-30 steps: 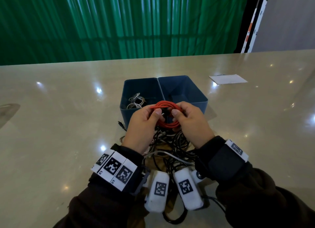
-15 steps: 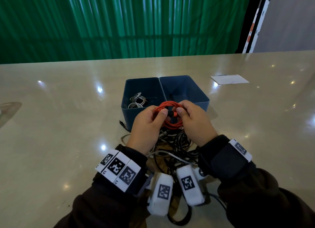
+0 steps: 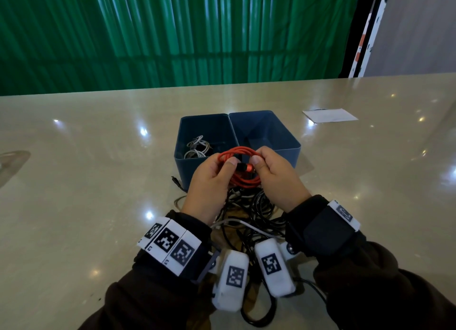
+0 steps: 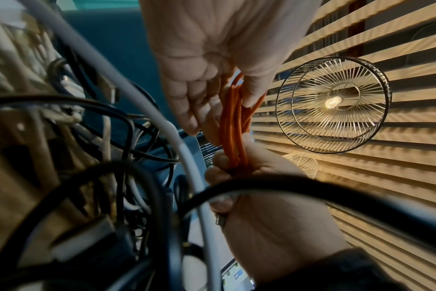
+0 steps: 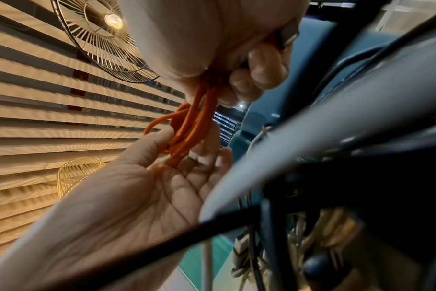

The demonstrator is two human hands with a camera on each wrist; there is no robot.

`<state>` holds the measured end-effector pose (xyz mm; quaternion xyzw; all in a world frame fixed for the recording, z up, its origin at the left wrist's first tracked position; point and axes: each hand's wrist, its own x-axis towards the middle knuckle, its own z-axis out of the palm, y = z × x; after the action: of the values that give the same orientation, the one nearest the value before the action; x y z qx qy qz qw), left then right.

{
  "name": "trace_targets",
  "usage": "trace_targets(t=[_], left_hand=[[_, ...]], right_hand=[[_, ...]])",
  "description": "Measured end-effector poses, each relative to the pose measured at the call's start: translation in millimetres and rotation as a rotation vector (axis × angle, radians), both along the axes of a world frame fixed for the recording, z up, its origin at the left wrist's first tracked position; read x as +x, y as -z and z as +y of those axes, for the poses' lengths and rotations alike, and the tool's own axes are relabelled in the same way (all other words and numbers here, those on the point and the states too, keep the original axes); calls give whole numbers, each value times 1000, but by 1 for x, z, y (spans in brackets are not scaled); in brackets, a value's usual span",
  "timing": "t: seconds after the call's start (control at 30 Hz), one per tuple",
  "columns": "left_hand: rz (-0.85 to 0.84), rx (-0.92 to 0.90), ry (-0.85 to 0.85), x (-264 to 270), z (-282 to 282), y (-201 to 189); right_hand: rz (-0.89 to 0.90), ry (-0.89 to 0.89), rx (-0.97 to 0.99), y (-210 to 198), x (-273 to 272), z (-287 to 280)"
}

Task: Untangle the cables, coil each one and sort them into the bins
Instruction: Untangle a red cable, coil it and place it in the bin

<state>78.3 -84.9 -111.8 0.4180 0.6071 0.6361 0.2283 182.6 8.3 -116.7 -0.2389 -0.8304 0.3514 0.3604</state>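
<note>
A coiled red-orange cable (image 3: 243,181) is held up just in front of two blue bins. My left hand (image 3: 222,167) pinches the coil's left side and my right hand (image 3: 261,159) pinches its right side. The cable's dark plug with an orange collar (image 3: 244,167) lies between my thumbs. In the left wrist view the cable (image 4: 233,122) runs from my left hand (image 4: 212,94) down to my right hand (image 4: 239,167). The right wrist view shows the cable (image 5: 192,126) between my right hand (image 5: 249,74) above and my left hand (image 5: 182,157) below. The left bin (image 3: 181,157) holds coiled white cables (image 3: 197,147). The right bin (image 3: 271,130) looks empty.
A tangle of black and white cables (image 3: 251,206) lies on the glossy table between my wrists and under my hands. A small black plug (image 3: 176,181) lies left of the bins. A white paper sheet (image 3: 329,115) lies at the far right. A green curtain hangs behind the table.
Both hands still hold the red coil in about the same place. The thumbs have shifted slightly, and the plug end now shows more clearly between them.
</note>
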Motion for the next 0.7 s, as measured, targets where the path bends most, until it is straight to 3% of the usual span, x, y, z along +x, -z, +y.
trace_targets(t=[0.23,0.4,0.5,0.6,0.7], left_hand=[[-150,66,-8,-1,0,1],[-337,142,189,0,-3,-6],[-322,157,226,0,-5,-9],[-137,97,158,-3,-5,-5],[-61,44,118,-8,-3,1]], right_hand=[[18,-50,-95,0,-3,-2],[79,-178,-422,1,-4,-1],[126,-148,-334,5,-7,3],[124,-76,-199,5,-4,3],[135,-44,-76,3,-1,1]])
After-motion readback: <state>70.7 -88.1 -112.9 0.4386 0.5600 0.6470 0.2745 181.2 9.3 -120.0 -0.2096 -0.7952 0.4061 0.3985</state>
